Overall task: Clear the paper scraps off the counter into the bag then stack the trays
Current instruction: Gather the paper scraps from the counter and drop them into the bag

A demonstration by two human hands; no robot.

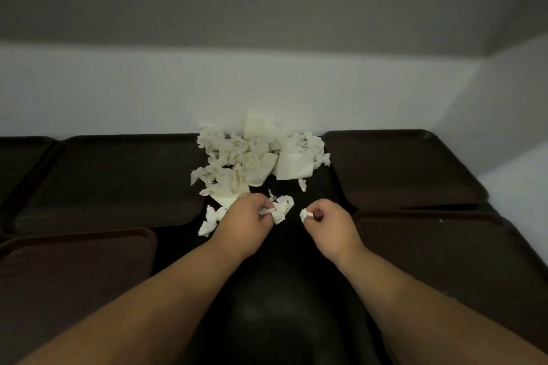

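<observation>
A heap of white paper scraps point(255, 157) lies on the black counter point(284, 305) against the back wall, between dark brown trays. My left hand point(243, 222) pinches a crumpled scrap point(281, 207) just in front of the heap. My right hand point(329, 225) pinches a smaller scrap point(305, 214) a little to the right. A few loose scraps point(209, 221) lie left of my left hand, and one small scrap point(302, 184) lies beyond my right hand. No bag is in view.
Brown trays flank the counter strip: a far-left tray point(118, 178), a near-left tray point(68, 284), a far-right tray point(400, 169) and a near-right tray point(444, 261). A further tray edge point(17, 163) shows at far left. A white wall point(267, 92) closes the back and right.
</observation>
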